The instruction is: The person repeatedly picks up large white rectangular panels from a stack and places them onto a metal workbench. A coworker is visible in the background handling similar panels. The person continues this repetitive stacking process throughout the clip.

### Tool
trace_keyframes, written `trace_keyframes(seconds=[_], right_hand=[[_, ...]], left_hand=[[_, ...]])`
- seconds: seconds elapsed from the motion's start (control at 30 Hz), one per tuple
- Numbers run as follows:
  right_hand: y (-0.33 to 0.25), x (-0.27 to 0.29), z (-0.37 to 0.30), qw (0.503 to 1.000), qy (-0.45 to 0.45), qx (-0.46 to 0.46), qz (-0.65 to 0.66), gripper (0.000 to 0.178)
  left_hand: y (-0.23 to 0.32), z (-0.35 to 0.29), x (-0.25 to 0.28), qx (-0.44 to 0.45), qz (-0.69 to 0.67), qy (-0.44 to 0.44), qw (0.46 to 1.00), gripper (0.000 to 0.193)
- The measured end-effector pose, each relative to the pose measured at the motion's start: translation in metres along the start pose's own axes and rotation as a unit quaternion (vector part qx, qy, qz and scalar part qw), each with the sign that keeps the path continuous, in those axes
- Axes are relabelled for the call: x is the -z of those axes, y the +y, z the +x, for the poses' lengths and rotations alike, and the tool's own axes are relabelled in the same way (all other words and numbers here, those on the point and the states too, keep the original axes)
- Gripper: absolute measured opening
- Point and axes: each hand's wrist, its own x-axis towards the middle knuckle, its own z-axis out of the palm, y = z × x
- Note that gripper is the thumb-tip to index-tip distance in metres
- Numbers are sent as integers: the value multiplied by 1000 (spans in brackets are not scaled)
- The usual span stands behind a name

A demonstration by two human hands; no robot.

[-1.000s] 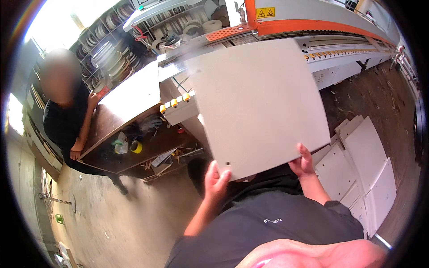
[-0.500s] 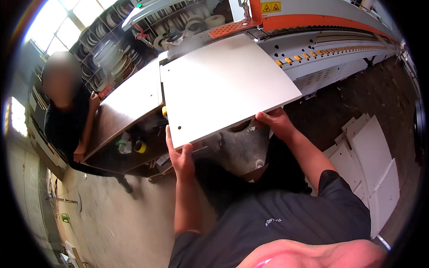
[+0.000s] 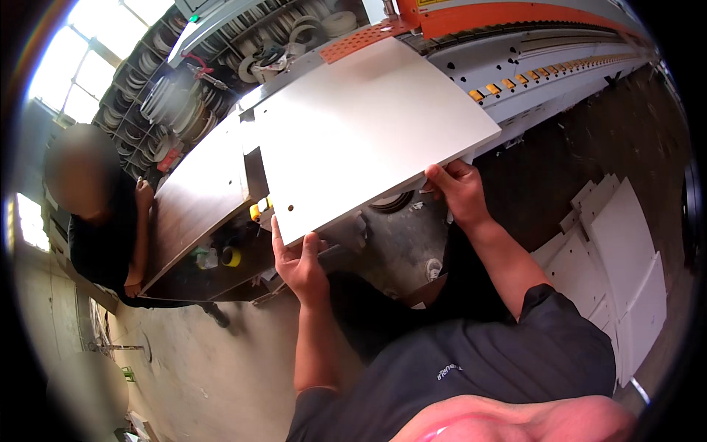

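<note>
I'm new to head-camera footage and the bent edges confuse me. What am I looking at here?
There is no robot: these are a person's own bare hands, seen from above. The wide fisheye camera sits on their head, which is why straight edges curve near the rim.

The left hand and right hand grip the near edge of a white panel with a dark hole near one corner. Beyond it is an orange and grey machine; whether the panel rests on it, I cannot tell.

At left, a co-worker stands by a bench, with a yellow roll below its top. More white panels are stacked at right.
</note>
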Motion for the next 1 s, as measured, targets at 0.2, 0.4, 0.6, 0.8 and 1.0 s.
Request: trace_keyframes(seconds=[0.2,0.4,0.6,0.8,1.0], right_hand=[[0,30,15,996,74,45,10,29],[-4,95,10,988,146,53,-17,33],[51,202,-58,963,259,-50,-58,32],[102,405,-176,846,529,-35,61,36],[89,581,-278,722,679,25,133,56]], left_hand=[[-6,-3,-43,-11,-7,-18,1000,74],[-12,-8,-100,-21,-16,-77,997,62],[-27,-15,-110,-36,50,-170,983,55],[-103,-82,-117,171,117,-238,949,40],[-280,-215,-13,81,338,-519,781,32]])
